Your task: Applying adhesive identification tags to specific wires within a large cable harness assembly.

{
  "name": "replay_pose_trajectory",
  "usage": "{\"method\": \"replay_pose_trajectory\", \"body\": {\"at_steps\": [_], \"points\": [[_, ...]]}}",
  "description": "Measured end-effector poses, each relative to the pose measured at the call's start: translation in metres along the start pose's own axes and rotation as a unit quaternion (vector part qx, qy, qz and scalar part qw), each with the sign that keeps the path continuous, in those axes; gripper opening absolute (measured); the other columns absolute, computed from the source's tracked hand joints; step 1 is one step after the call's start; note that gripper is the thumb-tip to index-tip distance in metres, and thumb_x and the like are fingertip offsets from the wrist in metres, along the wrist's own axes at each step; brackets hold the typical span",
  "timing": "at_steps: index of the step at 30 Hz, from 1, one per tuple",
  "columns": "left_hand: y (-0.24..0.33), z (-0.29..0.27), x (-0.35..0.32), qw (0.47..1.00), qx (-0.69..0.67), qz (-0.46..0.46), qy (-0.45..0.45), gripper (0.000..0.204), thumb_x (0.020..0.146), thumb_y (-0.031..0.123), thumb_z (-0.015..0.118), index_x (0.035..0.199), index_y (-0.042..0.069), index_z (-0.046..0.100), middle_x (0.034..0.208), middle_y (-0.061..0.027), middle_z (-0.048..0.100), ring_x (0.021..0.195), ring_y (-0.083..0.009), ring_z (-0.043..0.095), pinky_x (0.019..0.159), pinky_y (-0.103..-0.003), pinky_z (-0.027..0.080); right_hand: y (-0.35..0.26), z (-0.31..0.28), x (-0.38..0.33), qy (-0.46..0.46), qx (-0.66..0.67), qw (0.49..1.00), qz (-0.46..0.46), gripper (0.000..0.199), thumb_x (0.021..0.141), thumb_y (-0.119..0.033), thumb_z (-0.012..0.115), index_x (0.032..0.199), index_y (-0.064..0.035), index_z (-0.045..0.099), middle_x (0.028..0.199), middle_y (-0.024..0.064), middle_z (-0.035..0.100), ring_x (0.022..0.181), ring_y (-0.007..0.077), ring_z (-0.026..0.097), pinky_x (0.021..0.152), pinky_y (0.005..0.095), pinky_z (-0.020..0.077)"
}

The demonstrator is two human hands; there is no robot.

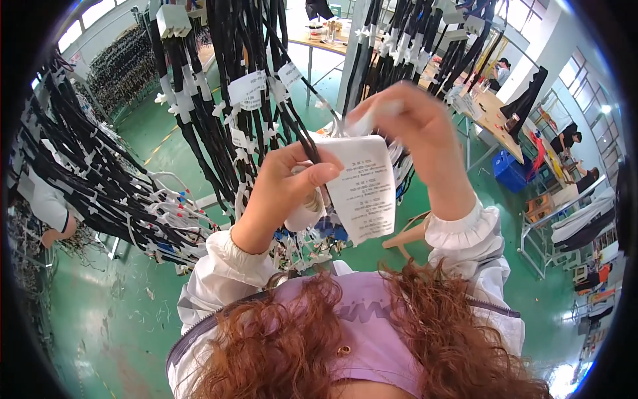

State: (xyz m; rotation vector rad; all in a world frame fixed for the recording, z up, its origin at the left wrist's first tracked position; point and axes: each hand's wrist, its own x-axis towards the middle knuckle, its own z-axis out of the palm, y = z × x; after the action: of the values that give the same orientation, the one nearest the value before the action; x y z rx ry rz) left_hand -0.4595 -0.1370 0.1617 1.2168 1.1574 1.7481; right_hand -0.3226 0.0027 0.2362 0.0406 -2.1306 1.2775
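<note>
Many black cable bundles (pixel 86 166) hang on the far left, with white ties on them. Next to them, more black cables (pixel 246 80) hang right in front of me with white tags. My left hand (pixel 286 186) pinches the left edge of a white paper label (pixel 362 186) between thumb and fingers. The label hangs down in the middle, close to my chest. My right hand (pixel 412 130) grips the top of it, fingers closed tight. My hands are near each other, not touching. Far right stands a long wooden table (pixel 495 123).
</note>
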Motion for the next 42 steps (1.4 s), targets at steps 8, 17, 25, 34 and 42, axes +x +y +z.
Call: {"method": "replay_pose_trajectory", "body": {"at_steps": [8,17,25,34,42], "points": [[0.0,0.006,-0.002,0.995,-0.098,-0.016,0.004,0.039,0.097,0.027,0.032,0.094,-0.002,0.059,0.067,-0.009,0.06,0.047,-0.0132,0.054,0.046,-0.023,0.043,-0.013,0.01,0.034,-0.274,-0.05,0.959,0.043,0.043,0.096,-0.033,0.035,0.104,0.0037,0.055,0.106,0.0106,0.058,0.099,0.0192,0.054,0.086,0.0293,0.0409],[0.018,0.019,0.012,0.994,-0.099,-0.018,-0.05,0.044,0.089,0.043,0.049,0.092,0.0,0.06,0.065,-0.0063,0.059,0.047,-0.0106,0.053,0.045,-0.021,0.04,-0.045,0.009,0.055,-0.243,-0.146,0.959,-0.003,0.048,0.094,-0.044,0.033,0.098,-0.0046,0.059,0.086,0.0027,0.054,0.081,0.0106,0.048,0.074,0.0235,0.0373],[0.046,0.048,0.027,0.951,-0.303,0.024,-0.054,0.032,0.085,0.033,0.06,0.08,0.002,0.059,0.062,-0.0063,0.058,0.044,-0.0139,0.053,0.042,-0.024,0.04,-0.063,-0.006,0.044,-0.202,0.08,0.973,0.083,0.073,0.092,-0.055,0.02,0.096,0.007,0.059,0.09,0.0108,0.059,0.087,0.0193,0.052,0.085,0.0309,0.0365],[0.019,0.036,0.026,0.977,-0.207,0.036,-0.02,0.034,0.089,0.033,0.053,0.085,0.001,0.063,0.072,-0.0066,0.061,0.047,-0.0118,0.054,0.044,-0.022,0.042,-0.056,-0.013,0.044,-0.201,-0.094,0.974,0.047,0.065,0.095,-0.049,0.022,0.097,0.001,0.064,0.096,0.0095,0.064,0.092,0.0177,0.054,0.088,0.0313,0.0372],[0.018,0.033,0.022,0.975,-0.217,0.033,-0.027,0.033,0.086,0.031,0.059,0.084,-0.001,0.064,0.07,-0.0064,0.06,0.046,-0.0113,0.053,0.044,-0.022,0.039,-0.059,-0.005,0.039,-0.221,-0.131,0.966,0.015,0.069,0.094,-0.051,0.02,0.101,0.0049,0.06,0.102,0.0126,0.061,0.098,0.0225,0.056,0.091,0.0329,0.0372]]}}
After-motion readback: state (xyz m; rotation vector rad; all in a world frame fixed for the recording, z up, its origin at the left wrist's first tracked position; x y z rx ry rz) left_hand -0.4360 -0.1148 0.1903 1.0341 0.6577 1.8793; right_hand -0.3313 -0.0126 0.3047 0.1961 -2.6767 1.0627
